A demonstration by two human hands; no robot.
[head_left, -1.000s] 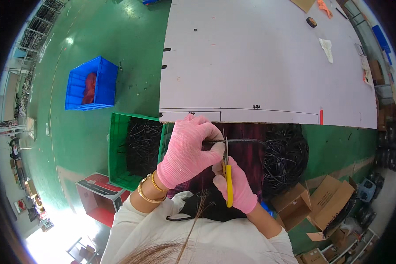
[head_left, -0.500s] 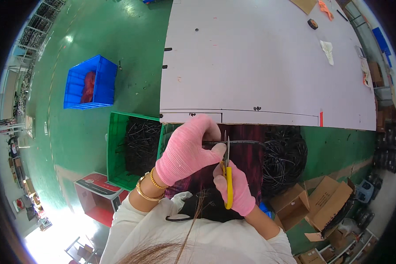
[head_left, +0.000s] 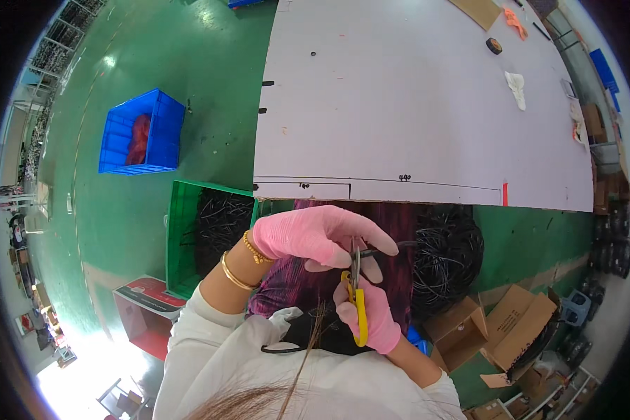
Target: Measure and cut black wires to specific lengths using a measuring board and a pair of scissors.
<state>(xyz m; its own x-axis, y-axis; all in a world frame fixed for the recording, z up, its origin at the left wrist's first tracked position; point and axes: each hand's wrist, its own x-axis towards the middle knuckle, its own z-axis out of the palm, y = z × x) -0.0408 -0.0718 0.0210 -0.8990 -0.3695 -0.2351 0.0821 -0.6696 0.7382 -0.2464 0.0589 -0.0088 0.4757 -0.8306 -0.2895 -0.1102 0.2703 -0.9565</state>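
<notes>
Both my hands wear pink gloves and meet just below the front edge of the white table (head_left: 427, 105). My left hand (head_left: 315, 234) pinches a thin black cable (head_left: 392, 246) that runs off to the right. My right hand (head_left: 374, 315) grips yellow-handled scissors (head_left: 357, 297), blades pointing up and set at the cable right by my left fingers. Below the hands lies a purple-and-black cloth (head_left: 399, 231) over my lap.
A green crate (head_left: 182, 231) of black cable pieces stands to my left, a big coil of black cable (head_left: 448, 255) to my right. A blue crate (head_left: 136, 133) sits on the green floor, a red box (head_left: 143, 315) near it, cardboard boxes (head_left: 483, 325) at lower right.
My left hand has slid a little lower and to the right along the cable. The scissors stay upright at the cable by my fingers.
</notes>
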